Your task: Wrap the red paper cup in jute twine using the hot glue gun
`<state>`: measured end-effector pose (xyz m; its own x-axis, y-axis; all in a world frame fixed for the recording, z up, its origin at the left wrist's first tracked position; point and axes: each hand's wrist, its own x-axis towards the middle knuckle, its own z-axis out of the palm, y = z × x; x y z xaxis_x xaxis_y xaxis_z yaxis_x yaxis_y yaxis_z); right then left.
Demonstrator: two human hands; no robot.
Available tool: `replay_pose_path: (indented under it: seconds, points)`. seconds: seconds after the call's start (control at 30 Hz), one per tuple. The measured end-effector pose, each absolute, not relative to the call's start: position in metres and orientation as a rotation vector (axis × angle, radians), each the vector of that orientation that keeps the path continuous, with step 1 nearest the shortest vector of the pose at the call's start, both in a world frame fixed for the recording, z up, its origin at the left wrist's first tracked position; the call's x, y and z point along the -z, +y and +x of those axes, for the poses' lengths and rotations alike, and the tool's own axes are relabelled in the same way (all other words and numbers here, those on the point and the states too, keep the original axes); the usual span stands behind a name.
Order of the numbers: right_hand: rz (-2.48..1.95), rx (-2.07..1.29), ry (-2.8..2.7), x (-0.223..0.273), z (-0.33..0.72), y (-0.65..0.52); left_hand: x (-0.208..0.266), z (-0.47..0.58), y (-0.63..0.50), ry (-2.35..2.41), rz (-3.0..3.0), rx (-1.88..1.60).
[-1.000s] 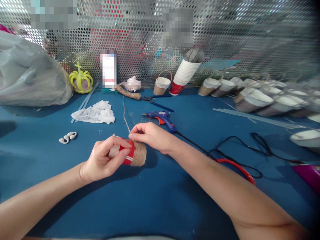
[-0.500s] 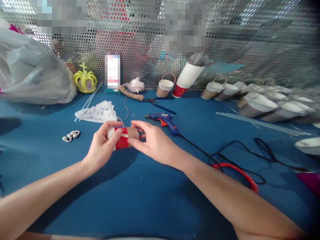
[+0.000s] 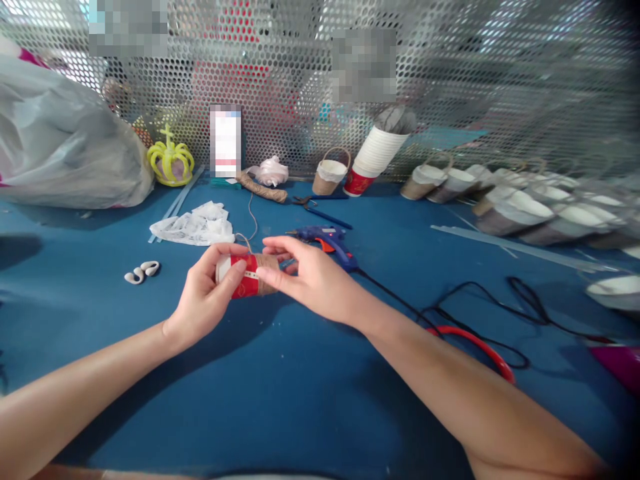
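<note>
A red paper cup [image 3: 245,285] lies sideways in the air between my hands, its white rim to the left. Brown twine [image 3: 269,262] is wound round its right end. My left hand [image 3: 205,287] is closed round the rim side, thumb on the red wall. My right hand [image 3: 310,277] grips the wound end, its thumb across the twine and its fingers behind. From the cup a loose strand runs back to a twine bundle [image 3: 263,189]. Just beyond my right hand lies a blue hot glue gun [image 3: 320,233] with an orange trigger.
White crumpled fabric [image 3: 195,225] and white earbuds [image 3: 143,272] lie to the left. Pliers [image 3: 320,210], a phone [image 3: 226,141], a yellow crown [image 3: 170,160] and stacked paper cups [image 3: 377,157] stand or lie along the mesh. Several twine-wrapped cups [image 3: 520,210] and a black cable [image 3: 470,287] are right.
My right thumb has moved up and over the twine on the cup. The cup has turned slightly, and my left hand keeps its hold.
</note>
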<state>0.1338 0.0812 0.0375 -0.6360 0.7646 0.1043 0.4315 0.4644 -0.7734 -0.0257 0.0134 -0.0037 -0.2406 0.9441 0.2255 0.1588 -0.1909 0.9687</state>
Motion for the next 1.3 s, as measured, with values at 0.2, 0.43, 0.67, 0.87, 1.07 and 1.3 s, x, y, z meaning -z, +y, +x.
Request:
replay_pose_path:
  seconds: [0.2,0.43,0.67,0.87,1.07,1.3]
  points:
    - [-1.081,-1.532,-2.094,-0.042,0.140,0.101,0.005,-0.030,0.010,1.306,1.596,-1.506]
    - [-0.923,-1.216,-2.315,-0.042,0.151,0.087,-0.003,-0.031,0.011,1.192,1.365,-1.442]
    - [-0.717,-0.723,-2.554,-0.028,0.159,0.066,-0.003,-0.033,0.014,1.221,1.423,-1.247]
    - [-0.708,-0.734,-2.614,-0.021,0.160,0.061,0.002,-0.028,0.014,1.235,1.448,-1.120]
    - [-0.736,-0.772,-2.593,-0.032,0.165,0.063,0.006,-0.027,0.014,1.368,1.534,-1.058]
    - [-1.574,-0.432,-2.301,-0.041,0.195,0.132,0.006,-0.025,0.012,1.417,1.520,-1.077]
